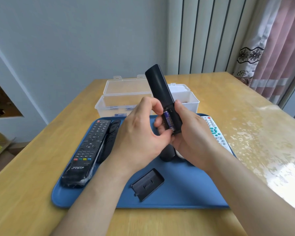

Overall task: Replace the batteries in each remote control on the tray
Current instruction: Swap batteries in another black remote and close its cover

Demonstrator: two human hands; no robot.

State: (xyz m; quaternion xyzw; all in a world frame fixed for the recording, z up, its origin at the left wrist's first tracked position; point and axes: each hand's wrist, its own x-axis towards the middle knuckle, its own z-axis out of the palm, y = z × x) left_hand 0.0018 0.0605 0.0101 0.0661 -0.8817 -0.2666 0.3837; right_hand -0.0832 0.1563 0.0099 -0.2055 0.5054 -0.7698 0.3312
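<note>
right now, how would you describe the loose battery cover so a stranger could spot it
A blue tray lies on the wooden table. Near the tray's front edge, about midway, a small black cover lies alone. Unlike the long THTF remote to its left, it is short, flat and has no buttons.

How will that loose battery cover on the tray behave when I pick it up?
The battery cover looks like thin moulded plastic: probably light, fairly stiff. Lying flat on the smooth blue tray, it will likely skid if pushed rather than lift. Its small latch tabs look fragile, so pinch the long edges.
</note>
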